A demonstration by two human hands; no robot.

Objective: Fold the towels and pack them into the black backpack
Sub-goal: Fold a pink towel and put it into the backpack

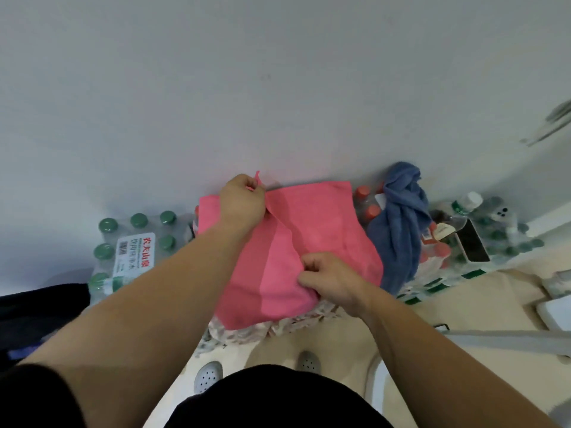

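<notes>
Pink towel (321, 223): spread over bottle packs (129, 248) by the wall (278, 88), one flap folded partway across.
Left hand (244, 205): pinching the flap's far corner, beside the loop (257, 176).
Right hand (332, 281): pinching the flap's near edge.
Fold: carry both pinches across level, match edges, then smooth flat.
Blue towel (401, 217): bunched just right, not yet folded.
Black backpack (34, 307): likely the dark mass far left; unsure.

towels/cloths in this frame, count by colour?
Pink cloth towel: 1
Blue bunched cloth towel: 1
Floral-patterned white cloth, under the pink one: 1
Total: 3
</notes>
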